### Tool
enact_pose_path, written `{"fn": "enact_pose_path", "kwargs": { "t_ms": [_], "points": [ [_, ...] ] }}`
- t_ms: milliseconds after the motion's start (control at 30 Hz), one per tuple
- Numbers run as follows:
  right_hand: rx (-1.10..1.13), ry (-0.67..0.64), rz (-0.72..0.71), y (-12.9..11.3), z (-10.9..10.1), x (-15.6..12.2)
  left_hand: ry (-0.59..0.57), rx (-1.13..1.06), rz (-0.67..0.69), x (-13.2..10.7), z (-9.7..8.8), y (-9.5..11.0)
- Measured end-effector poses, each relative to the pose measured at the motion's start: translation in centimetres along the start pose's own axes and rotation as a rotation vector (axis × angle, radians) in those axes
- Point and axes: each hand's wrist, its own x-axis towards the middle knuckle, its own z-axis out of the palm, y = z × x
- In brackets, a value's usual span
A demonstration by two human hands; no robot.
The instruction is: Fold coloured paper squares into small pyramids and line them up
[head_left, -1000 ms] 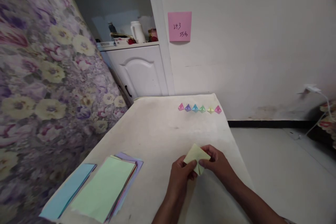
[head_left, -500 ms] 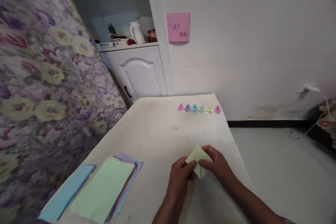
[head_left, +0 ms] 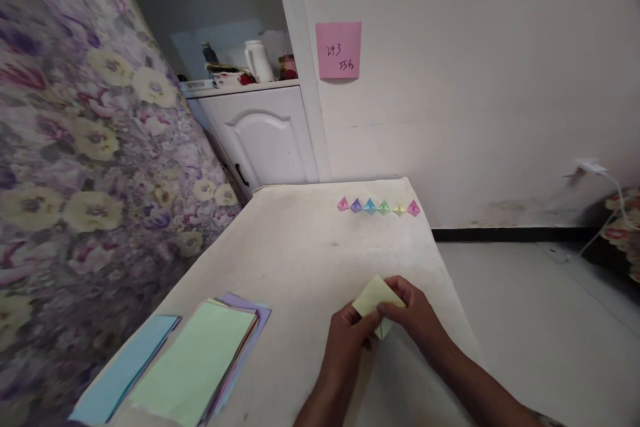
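A folded pale yellow paper (head_left: 376,293), diamond-shaped with a slit down its lower half, is pinched between both my hands over the right front of the table. My left hand (head_left: 347,337) grips its left side, thumb pressed on the front near the middle. On the right side, my right hand (head_left: 411,307) holds it with the thumb on top and the fingers behind. Both thumbs nearly meet and cover the paper's centre. Beyond my hands, several small folded paper pieces (head_left: 370,206) in pink, purple, blue, green and yellow stand in a row.
On the table's (head_left: 295,253) left front lie a stack of coloured sheets (head_left: 200,353) with green on top and a narrower blue stack (head_left: 133,363). A floral curtain (head_left: 100,167) hangs at left. Behind are a white cabinet (head_left: 267,140) and a wall with a pink note (head_left: 339,50).
My left thumb has slid slightly right and down across the paper, towards the right thumb. The right hand keeps its hold. The view has shifted slightly.
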Motion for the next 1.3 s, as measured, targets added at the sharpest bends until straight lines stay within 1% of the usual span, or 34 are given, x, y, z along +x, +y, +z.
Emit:
{"fn": "enact_pose_path", "kwargs": {
  "t_ms": [167, 367, 500, 600, 700, 900, 1000, 1100, 1167, 1300],
  "points": [
    [0.073, -0.059, -0.010, 0.0, -0.2, 0.0, 0.000, -0.013, 0.007, 0.2, -0.3, -0.2],
    [0.068, -0.083, -0.010, -0.3, -0.1, -0.1, -0.004, -0.063, 0.062, -0.2, -0.2, 0.0],
    [0.064, -0.068, 0.010, -0.4, -0.3, 0.0, -0.032, -0.054, 0.044, -0.1, 0.0, -0.1],
    [0.077, -0.037, 0.038, -0.4, -0.4, 0.1, -0.059, -0.046, 0.033, 0.0, 0.0, -0.3],
    [0.137, -0.021, 0.080, -0.2, -0.5, 0.2, -0.080, -0.037, 0.036, 0.0, 0.0, -0.5],
    [0.309, -0.105, 0.215, 0.7, -0.7, 0.2, -0.079, 0.037, 0.083, 0.1, -0.1, -0.1],
    [0.322, -0.137, 0.295, 0.8, -0.8, 0.1, -0.057, 0.074, 0.122, 0.1, -0.1, 0.1],
    [0.308, -0.170, 0.358, 0.6, -0.9, 0.0, -0.057, 0.062, 0.153, 0.1, 0.0, 0.2],
    [0.315, -0.177, 0.372, 0.6, -0.9, 0.0, -0.067, 0.021, 0.156, 0.0, 0.0, 0.3],
    [0.376, -0.199, 0.344, 0.4, -1.0, 0.0, -0.061, -0.051, 0.161, 0.0, -0.1, 0.4]
  ]
}}
